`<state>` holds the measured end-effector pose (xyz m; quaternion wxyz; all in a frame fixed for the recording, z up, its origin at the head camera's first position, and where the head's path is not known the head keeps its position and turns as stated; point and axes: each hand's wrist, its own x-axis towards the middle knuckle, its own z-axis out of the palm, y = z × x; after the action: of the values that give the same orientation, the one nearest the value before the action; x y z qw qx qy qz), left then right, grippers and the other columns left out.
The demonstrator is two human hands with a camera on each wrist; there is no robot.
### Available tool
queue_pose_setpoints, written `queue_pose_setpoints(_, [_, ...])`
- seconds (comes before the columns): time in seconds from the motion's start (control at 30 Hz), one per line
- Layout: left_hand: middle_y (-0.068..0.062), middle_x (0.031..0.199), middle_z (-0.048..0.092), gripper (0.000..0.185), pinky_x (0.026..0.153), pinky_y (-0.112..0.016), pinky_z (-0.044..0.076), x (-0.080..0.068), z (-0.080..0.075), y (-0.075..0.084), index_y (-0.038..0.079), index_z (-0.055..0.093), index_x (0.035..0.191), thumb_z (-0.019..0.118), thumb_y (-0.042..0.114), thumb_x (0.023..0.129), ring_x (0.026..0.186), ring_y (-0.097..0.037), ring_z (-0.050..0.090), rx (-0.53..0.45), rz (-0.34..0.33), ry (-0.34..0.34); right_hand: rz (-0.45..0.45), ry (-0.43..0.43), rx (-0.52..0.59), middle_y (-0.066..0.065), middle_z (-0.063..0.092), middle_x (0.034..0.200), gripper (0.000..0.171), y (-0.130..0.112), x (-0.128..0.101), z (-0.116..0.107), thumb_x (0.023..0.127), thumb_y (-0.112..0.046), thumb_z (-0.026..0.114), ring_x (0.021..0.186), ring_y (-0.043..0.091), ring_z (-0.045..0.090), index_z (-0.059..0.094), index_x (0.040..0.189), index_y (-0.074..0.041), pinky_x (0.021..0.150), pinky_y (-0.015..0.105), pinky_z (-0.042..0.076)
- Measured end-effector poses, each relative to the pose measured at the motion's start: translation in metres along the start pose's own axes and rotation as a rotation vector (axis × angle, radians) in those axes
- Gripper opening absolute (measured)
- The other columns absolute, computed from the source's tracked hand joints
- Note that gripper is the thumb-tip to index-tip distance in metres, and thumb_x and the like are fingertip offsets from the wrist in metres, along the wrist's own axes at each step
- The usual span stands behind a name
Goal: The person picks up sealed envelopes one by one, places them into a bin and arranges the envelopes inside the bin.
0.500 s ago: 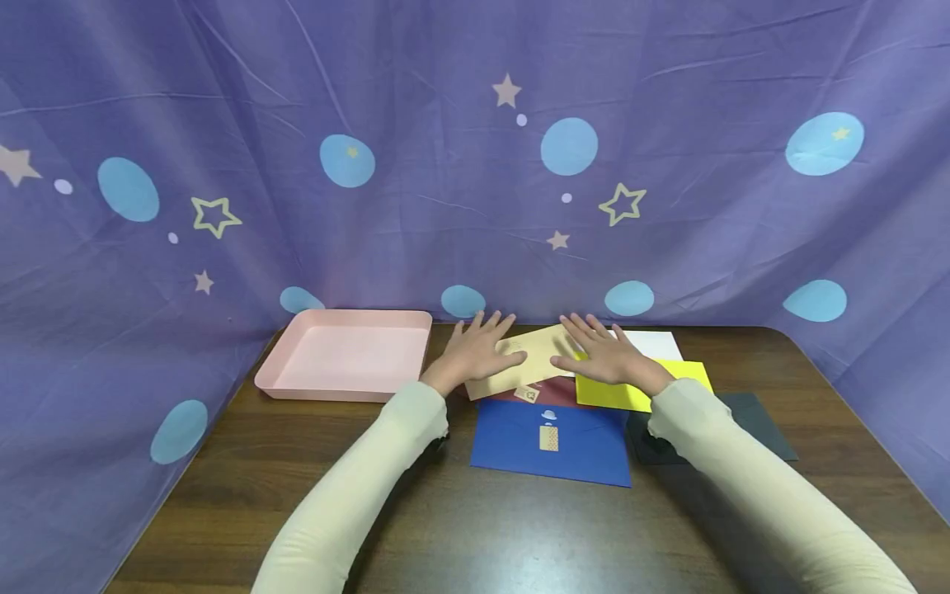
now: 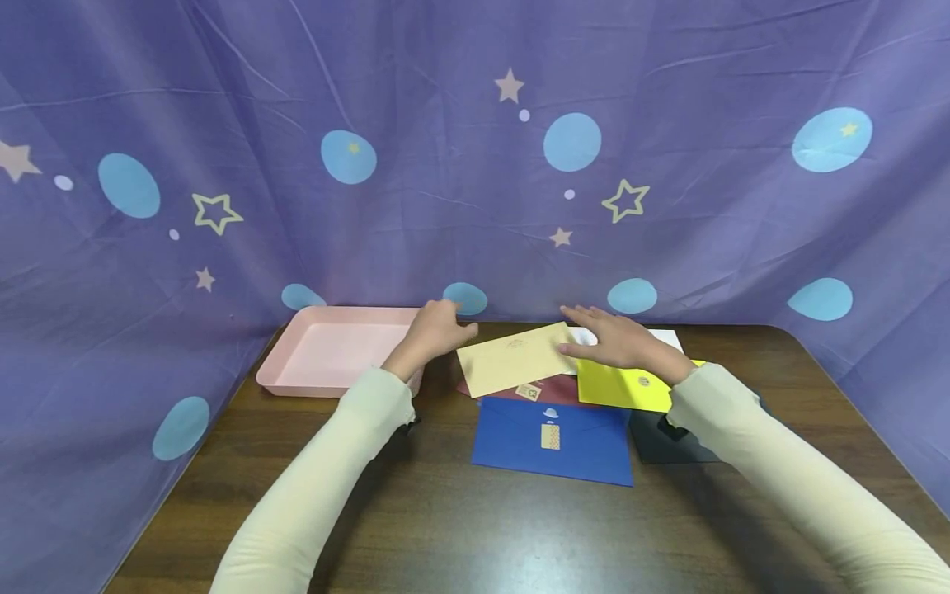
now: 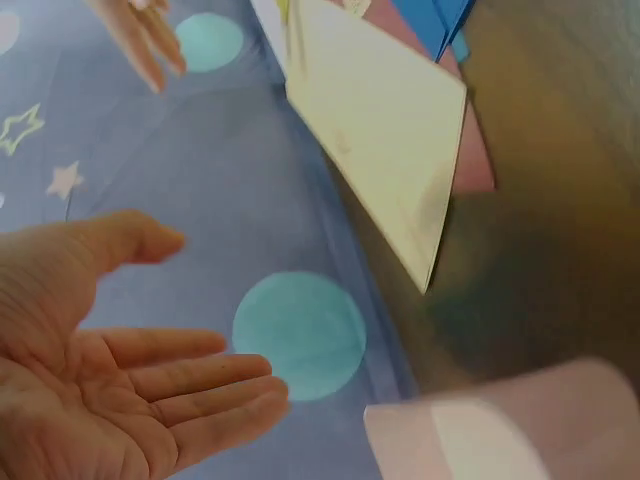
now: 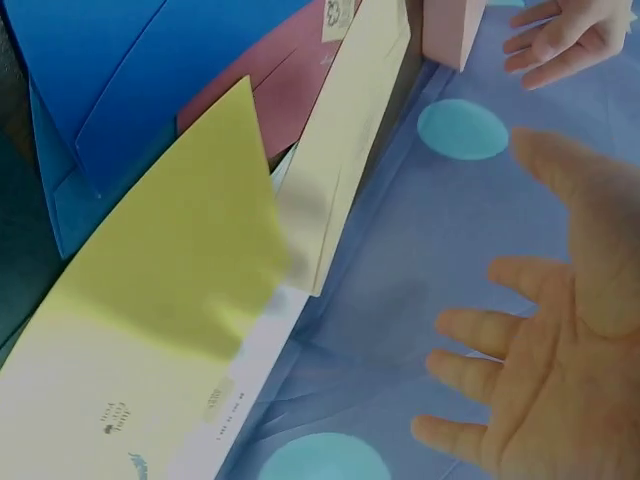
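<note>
The cream envelope [image 2: 517, 359] is seen lying flat on the dark wood-grain surface [image 2: 460, 511], tilted, at the top of a loose fan of envelopes. A maroon envelope [image 2: 552, 389] is partly covered by it at 6 o'clock, with a blue envelope [image 2: 552, 441] lower still; a yellow envelope [image 2: 631, 385] is overlapped at 3 o'clock, and a white one [image 2: 664, 338] shows behind. A pink plastic tray [image 2: 326, 351], shallow with rounded corners, stands at 9 o'clock of the cream envelope.

The left hand [image 2: 438, 330] is held above the tray's near corner, its grip released, fingers relaxed and nothing grasped, as the wrist view confirms. The right hand [image 2: 619, 342] is spread flat over the yellow and white envelopes, grip likewise released; whether its fingertips touch the cream envelope's right edge cannot be told.

The cream envelope is judged light, thin and flexible, matte paper that would slide easily over the sheets beneath. It would best be pinched at a free corner or along the raised long edge, where a finger can be slipped under. A dark teal envelope [image 2: 668, 445] lies at 4 o'clock.
</note>
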<state>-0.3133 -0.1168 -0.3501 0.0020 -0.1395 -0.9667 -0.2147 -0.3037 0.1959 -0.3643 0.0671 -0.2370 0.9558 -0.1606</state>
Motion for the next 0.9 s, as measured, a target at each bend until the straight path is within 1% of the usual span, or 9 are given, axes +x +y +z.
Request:
queue_pose_setpoints(0.03, [0.004,0.054,0.033,0.025,0.043,-0.021,0.027,-0.001,-0.004,-0.002,0.002,0.062,0.085,0.064,0.025,0.095,0.047,-0.008,0.027,-0.010,-0.006,0.022,-0.009,0.012,-0.006,0.020,0.031,0.164,0.079,-0.002,-0.001,-0.001,0.099,-0.053,0.057,0.152,0.047,0.025,0.028,0.161,-0.013,0.121,0.071,0.028])
queue_pose_setpoints(0.1, [0.006,0.054,0.028,0.037,0.043,-0.018,0.022,-0.004,-0.012,-0.005,0.010,0.042,0.064,0.066,0.019,0.091,0.047,-0.006,0.024,-0.019,-0.027,0.059,-0.021,0.038,-0.012,0.020,0.036,0.162,0.077,-0.005,-0.003,-0.004,0.099,-0.049,0.061,0.149,0.046,0.033,0.031,0.160,-0.012,0.117,0.068,0.038])
queue_pose_setpoints(0.2, [0.007,0.053,0.024,0.050,0.044,-0.018,0.019,-0.007,-0.023,-0.012,0.016,0.029,0.055,0.067,0.013,0.088,0.048,-0.007,0.022,-0.033,-0.088,0.079,-0.023,0.066,-0.010,0.018,0.043,0.158,0.075,-0.010,-0.007,-0.007,0.098,-0.044,0.065,0.143,0.043,0.045,0.035,0.158,-0.011,0.106,0.062,0.053])
queue_pose_setpoints(0.27, [0.008,0.049,0.024,0.050,0.043,-0.018,0.020,-0.009,-0.028,-0.016,0.018,0.029,0.052,0.065,0.011,0.086,0.046,-0.007,0.022,-0.037,-0.129,0.082,-0.019,0.081,-0.012,0.018,0.046,0.156,0.074,-0.013,-0.008,-0.009,0.097,-0.043,0.066,0.138,0.041,0.051,0.037,0.158,-0.012,0.089,0.052,0.062])
queue_pose_setpoints(0.37, [0.008,0.043,0.030,0.047,0.040,-0.018,0.024,-0.011,-0.034,-0.023,0.018,0.033,0.048,0.058,0.008,0.087,0.041,-0.008,0.032,-0.033,-0.173,0.075,-0.020,0.101,-0.026,0.017,0.050,0.153,0.071,-0.016,-0.010,-0.012,0.096,-0.040,0.069,0.129,0.038,0.060,0.041,0.156,-0.011,0.067,0.040,0.060])
queue_pose_setpoints(0.43, [0.007,0.040,0.036,0.047,0.039,-0.018,0.030,-0.013,-0.035,-0.028,0.018,0.036,0.046,0.056,0.008,0.087,0.040,-0.010,0.042,-0.026,-0.195,0.064,-0.028,0.112,-0.039,0.018,0.053,0.151,0.069,-0.018,-0.011,-0.014,0.096,-0.036,0.071,0.127,0.038,0.061,0.045,0.153,-0.008,0.070,0.041,0.060])
queue_pose_setpoints(0.6, [0.000,0.042,0.053,0.050,0.049,-0.022,0.049,-0.016,-0.033,-0.038,0.016,0.045,0.045,0.068,0.011,0.089,0.048,-0.019,0.064,0.005,-0.240,0.008,-0.042,0.133,-0.052,0.018,0.062,0.140,0.060,-0.021,-0.013,-0.021,0.092,-0.028,0.076,0.127,0.038,0.062,0.056,0.142,-0.002,0.100,0.057,0.057])
queue_pose_setpoints(0.73, [-0.007,0.051,0.064,0.047,0.055,-0.024,0.055,-0.018,-0.027,-0.045,0.015,0.047,0.048,0.074,0.013,0.087,0.061,-0.025,0.074,0.011,-0.279,-0.028,-0.047,0.141,-0.046,0.017,0.067,0.134,0.054,-0.025,-0.017,-0.024,0.091,-0.025,0.077,0.122,0.038,0.065,0.061,0.138,-0.002,0.098,0.056,0.059])
queue_pose_setpoints(0.9, [-0.006,0.054,0.063,0.039,0.051,-0.022,0.051,-0.021,-0.016,-0.050,0.012,0.053,0.056,0.078,0.015,0.085,0.063,-0.025,0.073,0.002,-0.295,-0.070,-0.073,0.153,-0.071,0.016,0.070,0.128,0.048,-0.030,-0.022,-0.026,0.090,-0.022,0.078,0.117,0.036,0.068,0.066,0.132,-0.003,0.094,0.054,0.061])
